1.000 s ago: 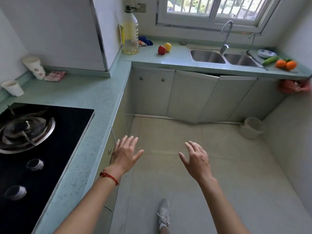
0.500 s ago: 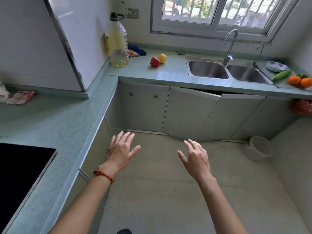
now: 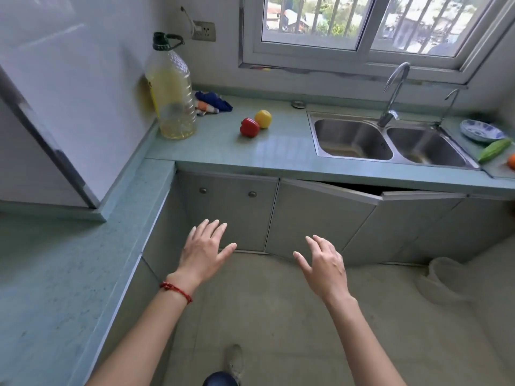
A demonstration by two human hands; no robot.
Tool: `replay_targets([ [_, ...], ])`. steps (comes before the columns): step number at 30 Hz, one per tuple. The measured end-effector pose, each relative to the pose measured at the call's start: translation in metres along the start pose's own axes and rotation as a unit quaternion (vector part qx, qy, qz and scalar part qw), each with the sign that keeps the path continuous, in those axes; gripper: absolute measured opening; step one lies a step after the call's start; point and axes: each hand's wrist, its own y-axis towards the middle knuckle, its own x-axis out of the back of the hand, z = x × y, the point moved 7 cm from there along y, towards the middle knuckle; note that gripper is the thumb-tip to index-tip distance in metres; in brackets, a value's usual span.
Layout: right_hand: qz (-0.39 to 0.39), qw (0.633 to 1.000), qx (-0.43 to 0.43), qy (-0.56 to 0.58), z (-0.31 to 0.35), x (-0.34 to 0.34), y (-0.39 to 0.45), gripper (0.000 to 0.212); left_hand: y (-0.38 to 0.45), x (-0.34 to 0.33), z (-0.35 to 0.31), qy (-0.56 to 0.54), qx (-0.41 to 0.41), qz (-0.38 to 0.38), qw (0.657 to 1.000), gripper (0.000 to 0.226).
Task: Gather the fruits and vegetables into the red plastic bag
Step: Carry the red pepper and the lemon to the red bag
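A red bell pepper (image 3: 249,127) and a yellow bell pepper (image 3: 263,118) sit touching on the green counter (image 3: 223,146), left of the sink. A green cucumber (image 3: 494,150) lies at the far right past the sink, with part of an orange fruit (image 3: 511,161) cut off by the frame edge. My left hand (image 3: 204,250) and my right hand (image 3: 324,264) are both held out over the floor in front of the cabinets, fingers spread, holding nothing. The red plastic bag is out of view.
A large oil bottle (image 3: 172,87) stands in the counter corner beside a blue cloth (image 3: 213,103). A double steel sink (image 3: 390,140) with a tap (image 3: 394,93) fills the right. A blue-patterned dish (image 3: 480,130) sits behind the cucumber. One cabinet door (image 3: 320,215) hangs ajar. A pale bucket (image 3: 443,277) stands on the floor.
The view has moved forward toward the sink counter; the stove and cups have left the frame, and the red bag at the right is no longer visible. Both hands stay open.
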Motion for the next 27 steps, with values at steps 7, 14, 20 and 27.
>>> replay_targets([
  [7,0.009,1.000,-0.023,0.015,0.010,0.004,0.114,0.056,0.118,0.003,0.012,0.004,-0.010,0.025,1.000,0.062],
  [14,0.030,0.996,-0.046,0.070,0.003,0.002,0.208,0.054,0.210,-0.009,0.011,-0.001,-0.006,0.042,0.999,0.062],
  [20,0.039,0.995,-0.021,0.086,-0.007,0.000,0.310,0.053,0.306,-0.012,0.000,0.006,0.010,0.038,0.999,0.062],
  [27,0.065,0.995,0.013,0.069,-0.015,0.002,0.419,0.055,0.405,-0.007,-0.006,-0.029,0.053,0.020,0.998,0.062],
])
